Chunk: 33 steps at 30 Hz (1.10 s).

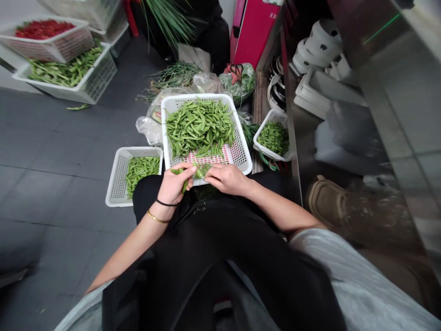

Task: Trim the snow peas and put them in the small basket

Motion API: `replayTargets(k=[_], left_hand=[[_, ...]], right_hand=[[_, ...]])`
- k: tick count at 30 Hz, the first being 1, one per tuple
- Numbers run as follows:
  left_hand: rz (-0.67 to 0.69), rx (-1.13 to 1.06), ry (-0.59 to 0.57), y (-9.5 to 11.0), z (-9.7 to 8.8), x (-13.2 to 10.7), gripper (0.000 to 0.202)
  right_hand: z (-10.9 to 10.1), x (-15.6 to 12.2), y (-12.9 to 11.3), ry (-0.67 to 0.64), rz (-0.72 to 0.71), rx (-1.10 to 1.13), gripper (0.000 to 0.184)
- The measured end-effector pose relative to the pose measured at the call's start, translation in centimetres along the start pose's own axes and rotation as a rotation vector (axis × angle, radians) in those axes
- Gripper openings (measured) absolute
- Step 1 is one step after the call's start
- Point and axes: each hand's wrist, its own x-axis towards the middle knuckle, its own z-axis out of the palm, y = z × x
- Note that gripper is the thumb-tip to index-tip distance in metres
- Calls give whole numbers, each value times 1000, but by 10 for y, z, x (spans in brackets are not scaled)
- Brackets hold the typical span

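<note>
My left hand (175,185) is closed around several green pea pods, one pod (197,171) sticking out between thumb and forefinger toward the right. At that pod's right end, the fingers of my right hand (230,178) are pinched together; their tips are partly hidden. Both hands are over the near edge of a large white perforated basket (244,148) that rests at my lap. A heap of pea pods (200,122) fills its far part, with small green trimmings by my fingers. Left of my knee, a smaller white basket (115,181) holds more pea pods (142,171).
Stacked baskets with red peppers (44,28) and green pods (67,69) stand far left. Scallions (179,76), plastic bags and scissors (237,70) lie beyond. A basket of leafy greens (274,139) sits right, beside a metal shelf. Another person's dark-clothed legs (215,39) are ahead.
</note>
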Motion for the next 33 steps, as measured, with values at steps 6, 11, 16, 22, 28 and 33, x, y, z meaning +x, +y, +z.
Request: replayTargets(k=[6,11,16,22,28,33], left_hand=[[-149,-3,-238,-7,-2,-2,22],[-225,23,-427,-4,-6,-6,21],[-225,54,-438,1,-12,-4,16],[-238,202,-553,1,-9,-4,15],[292,759,-577,14,-2,-15,12],[382,628,-368,14,-1,-20,12]], right_hand=[[8,-6,-10,-82,-239,-45,34],[-12,-9,4,-11,-116,280,30],[-39,-21,28,105,184,303,27],[-20,-17,5,2,-122,-104,30],[-10,1,-8,-182,-315,-141,27],[-12,-3,1,-51,-77,455,29]])
